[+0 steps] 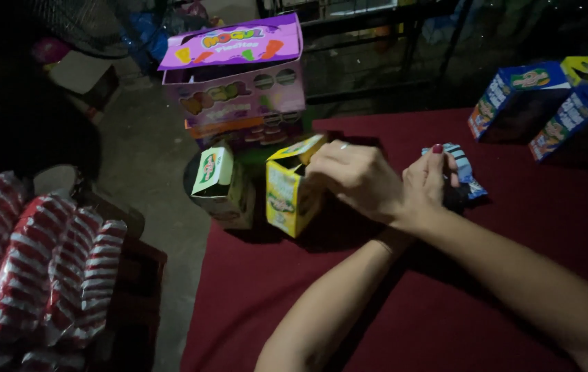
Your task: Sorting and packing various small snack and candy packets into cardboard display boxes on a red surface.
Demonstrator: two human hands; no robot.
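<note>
The person's left hand (357,178) rested at the open top of a small yellow carton (292,186) that stood upright near the left edge of the dark red table (390,303). Its fingers were bent loosely over the carton's rim and raised flap; whether they gripped anything inside could not be told in the dim light. The right hand (426,180) crossed close behind the left wrist, its fingers closed around a small blue-and-white striped packet (463,171) held just above the cloth.

A white and green carton (222,186) stood just beside the yellow one, also with its flap up. Behind both rose a stack of purple display boxes (239,76). Blue cartons (549,103) stood well apart at the far right of the table, and red-and-white striped bags (39,262) lay off the table to the left.

With the hands crossed, the work seemed best done by steadying the yellow carton at its rim so it stayed upright, keeping the flap held clear of the opening, and handling the soft packet lightly so it was not crushed
</note>
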